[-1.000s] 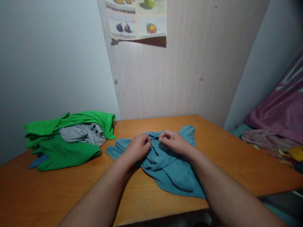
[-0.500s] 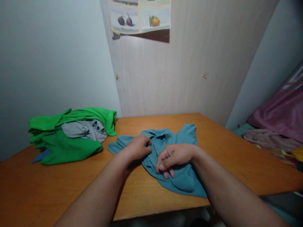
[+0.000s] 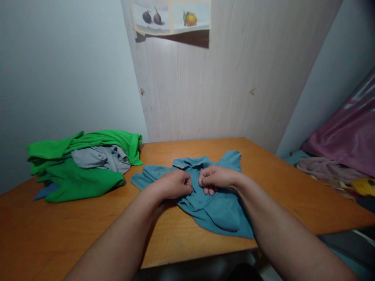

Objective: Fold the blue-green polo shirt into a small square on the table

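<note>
A blue-green collared shirt [image 3: 211, 214] lies rumpled on the wooden table, its collar [image 3: 191, 162] pointing away from me and one sleeve [image 3: 231, 157] spread to the upper right. My left hand [image 3: 176, 183] is closed, its fingertips pinching the shirt front just below the collar. Opposite it, my right hand [image 3: 215, 179] is closed too, thumb and forefinger pinching the cloth a short gap away. The fingers hide the exact bit of fabric that each one grips.
A heap of clothes with a bright green garment [image 3: 117, 138], a darker green one [image 3: 84, 181] and a grey one [image 3: 98, 158] sits at the left of the table [image 3: 293, 195]. Pink fabric [image 3: 336, 144] hangs at the right. Fruit pictures [image 3: 190, 15] are fixed to the back wall.
My right hand has moved up the shirt toward the collar, and its fingers have closed. My left hand stays near the same place, its fingers now pinched together.
</note>
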Tool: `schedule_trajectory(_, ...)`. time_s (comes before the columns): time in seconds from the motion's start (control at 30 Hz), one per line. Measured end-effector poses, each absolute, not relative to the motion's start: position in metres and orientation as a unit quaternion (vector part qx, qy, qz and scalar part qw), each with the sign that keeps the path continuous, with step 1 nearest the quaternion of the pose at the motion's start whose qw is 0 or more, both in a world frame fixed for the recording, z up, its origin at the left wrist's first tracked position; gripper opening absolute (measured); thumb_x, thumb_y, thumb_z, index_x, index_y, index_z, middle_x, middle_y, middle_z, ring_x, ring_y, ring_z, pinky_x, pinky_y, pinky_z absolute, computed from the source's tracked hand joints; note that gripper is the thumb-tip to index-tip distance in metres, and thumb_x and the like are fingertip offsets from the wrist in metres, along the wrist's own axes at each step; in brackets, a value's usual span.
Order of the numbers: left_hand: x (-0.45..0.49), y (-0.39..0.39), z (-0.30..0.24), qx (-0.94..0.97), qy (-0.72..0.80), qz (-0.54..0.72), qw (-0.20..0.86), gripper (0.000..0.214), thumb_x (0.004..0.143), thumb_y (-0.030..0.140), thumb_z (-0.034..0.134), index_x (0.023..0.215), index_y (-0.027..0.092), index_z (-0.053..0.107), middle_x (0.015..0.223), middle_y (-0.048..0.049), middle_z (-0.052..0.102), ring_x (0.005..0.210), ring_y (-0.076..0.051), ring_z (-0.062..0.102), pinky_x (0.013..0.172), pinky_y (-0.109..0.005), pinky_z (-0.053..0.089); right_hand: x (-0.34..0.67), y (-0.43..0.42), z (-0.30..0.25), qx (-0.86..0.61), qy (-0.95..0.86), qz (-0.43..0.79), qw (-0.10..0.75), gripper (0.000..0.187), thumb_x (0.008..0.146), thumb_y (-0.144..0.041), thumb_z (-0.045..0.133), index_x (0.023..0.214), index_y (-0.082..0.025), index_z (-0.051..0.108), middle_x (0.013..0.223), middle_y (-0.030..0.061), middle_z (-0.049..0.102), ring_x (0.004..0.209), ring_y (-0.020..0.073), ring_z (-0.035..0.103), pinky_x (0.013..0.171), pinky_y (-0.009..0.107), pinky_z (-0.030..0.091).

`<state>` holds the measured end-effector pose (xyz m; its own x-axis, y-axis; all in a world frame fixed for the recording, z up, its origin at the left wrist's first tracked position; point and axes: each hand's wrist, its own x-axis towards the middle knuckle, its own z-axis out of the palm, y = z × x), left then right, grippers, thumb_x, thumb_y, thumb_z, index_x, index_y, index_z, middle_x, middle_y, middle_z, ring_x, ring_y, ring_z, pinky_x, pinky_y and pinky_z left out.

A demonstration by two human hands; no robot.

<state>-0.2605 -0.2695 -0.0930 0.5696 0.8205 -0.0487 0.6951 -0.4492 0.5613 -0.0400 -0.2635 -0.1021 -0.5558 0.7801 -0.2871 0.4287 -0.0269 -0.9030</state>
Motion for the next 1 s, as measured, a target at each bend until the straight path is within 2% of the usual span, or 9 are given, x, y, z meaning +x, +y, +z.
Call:
schedule_trajectory(0.27, -0.252, -0.271, -0.1, 0.849, 0.467, 0.087, 0.229, 0.009, 0.066, 0.019, 0.061, 0.074, 0.021, 0.066, 0.066, 0.0015, 0.063, 0.059, -0.015, 0.052, 0.051, -0.023, 0.03, -0.04, -0.259, -0.105, -0.431, -0.697, 0.557, 0.135, 0.008, 0.074, -0.011, 0.06, 0.079, -0.016, 0.063, 0.061, -0.0022, 0.066, 0.05, 0.0078, 0.06, 0.047, 0.015, 0.044)
schedule_trajectory(0.43, -0.247, -0.271, -0.102, 0.845, 0.469, 0.08, 0.243, 0.007, 0.069, 0.017, 0.058, 0.071, 0.02, 0.063, 0.063, 0.0016, 0.06, 0.057, -0.014, 0.05, 0.051, -0.024, 0.029, -0.039, -0.26, -0.105, -0.431, -0.703, 0.549, 0.136, 0.011, 0.073, -0.011, 0.057, 0.081, -0.017, 0.062, 0.063, -0.0023, 0.066, 0.051, 0.0076, 0.06, 0.046, 0.015, 0.043)
schedule_trajectory(0.7, -0.244, -0.262, -0.107, 0.774, 0.496, 0.228, 0.321, 0.003, 0.073, 0.017, 0.057, 0.071, 0.017, 0.059, 0.06, 0.0037, 0.052, 0.056, -0.011, 0.044, 0.05, -0.022, 0.029, -0.041, -0.263, -0.102, -0.451, -0.691, 0.54, 0.165, 0.007, 0.075, -0.013, 0.058, 0.079, -0.017, 0.061, 0.062, -0.0024, 0.066, 0.05, 0.0076, 0.06, 0.045, 0.014, 0.043)
schedule_trajectory(0.83, -0.243, -0.264, -0.105, 0.736, 0.504, 0.25, 0.376, 0.002, 0.074, 0.019, 0.057, 0.074, 0.017, 0.059, 0.058, 0.0051, 0.048, 0.052, -0.01, 0.04, 0.047, -0.021, 0.028, -0.041, -0.263, -0.103, -0.46, -0.686, 0.537, 0.176, 0.005, 0.076, -0.014, 0.059, 0.079, -0.018, 0.061, 0.062, -0.0021, 0.066, 0.05, 0.0078, 0.061, 0.044, 0.014, 0.041)
schedule_trajectory(1.0, -0.242, -0.268, -0.104, 0.737, 0.479, 0.265, 0.396, 0.003, 0.074, 0.019, 0.056, 0.076, 0.017, 0.057, 0.058, 0.0059, 0.046, 0.052, -0.009, 0.039, 0.047, -0.021, 0.026, -0.042, -0.264, -0.101, -0.457, -0.678, 0.541, 0.195, 0.002, 0.079, -0.016, 0.061, 0.08, -0.017, 0.06, 0.063, -0.0013, 0.067, 0.05, 0.0082, 0.062, 0.043, 0.014, 0.041)
